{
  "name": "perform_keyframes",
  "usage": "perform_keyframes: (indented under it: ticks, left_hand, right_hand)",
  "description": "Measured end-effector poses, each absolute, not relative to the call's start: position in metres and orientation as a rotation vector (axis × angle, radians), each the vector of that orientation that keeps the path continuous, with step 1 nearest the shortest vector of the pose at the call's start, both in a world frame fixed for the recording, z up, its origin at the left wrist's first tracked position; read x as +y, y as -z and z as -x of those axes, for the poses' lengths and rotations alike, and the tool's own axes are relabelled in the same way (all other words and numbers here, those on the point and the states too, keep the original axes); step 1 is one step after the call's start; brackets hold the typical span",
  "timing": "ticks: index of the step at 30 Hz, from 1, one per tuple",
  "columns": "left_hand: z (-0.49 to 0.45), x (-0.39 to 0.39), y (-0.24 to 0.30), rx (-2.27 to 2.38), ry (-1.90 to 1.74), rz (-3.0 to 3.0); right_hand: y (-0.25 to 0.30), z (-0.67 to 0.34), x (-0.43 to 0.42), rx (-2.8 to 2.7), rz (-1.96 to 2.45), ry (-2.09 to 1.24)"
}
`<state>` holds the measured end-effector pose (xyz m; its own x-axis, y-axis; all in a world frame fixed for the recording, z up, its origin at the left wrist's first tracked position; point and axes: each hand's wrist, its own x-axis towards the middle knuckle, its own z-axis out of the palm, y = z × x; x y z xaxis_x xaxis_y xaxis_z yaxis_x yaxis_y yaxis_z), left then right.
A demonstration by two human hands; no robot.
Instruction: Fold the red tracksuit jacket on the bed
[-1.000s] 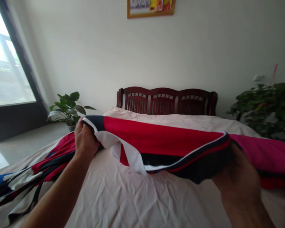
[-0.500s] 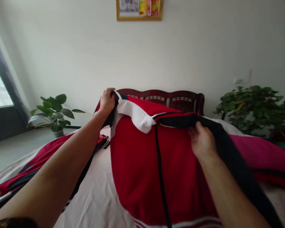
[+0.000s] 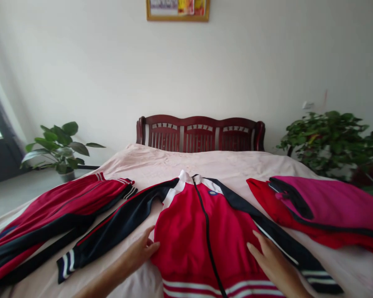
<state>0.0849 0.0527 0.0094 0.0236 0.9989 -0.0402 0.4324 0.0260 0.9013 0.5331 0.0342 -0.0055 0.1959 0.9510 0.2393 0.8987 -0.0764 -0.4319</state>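
Observation:
A red zip-up track jacket [image 3: 186, 231] with navy sleeves, a white collar and white hem stripes lies front up on the bed, its sleeves spread to both sides. At its left side edge is my left hand [image 3: 144, 247], thumb and fingers apart, holding nothing. My right hand [image 3: 267, 252] rests at the jacket's right side, by the right sleeve, with thumb and forefinger spread; its other fingers are partly hidden. A round badge [image 3: 212, 193] shows on the chest.
Another red and navy track jacket [image 3: 71, 203] lies on the left of the pink bedsheet [image 3: 143, 159]. Magenta and red folded clothes [image 3: 326, 203] lie on the right. Behind stands a dark wooden headboard [image 3: 202, 132], with potted plants [image 3: 62, 145] on either side.
The jacket has come down from being held up and now lies spread on the bed. Both hands have let go of its collar and shoulder area and moved down to its sides.

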Motion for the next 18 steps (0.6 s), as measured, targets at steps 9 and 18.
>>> perform_keyframes:
  ticks: [9, 18]
  left_hand:
    - [-0.134, 0.022, -0.049, 0.904, -1.096, -0.764]
    - [-0.05, 0.016, -0.099, 1.13, -1.167, -0.817]
  right_hand:
    - [-0.003, -0.522, 0.042, -1.674, 2.256, -0.047]
    - [-0.061, -0.487, -0.023, -1.364, 1.474, -1.049]
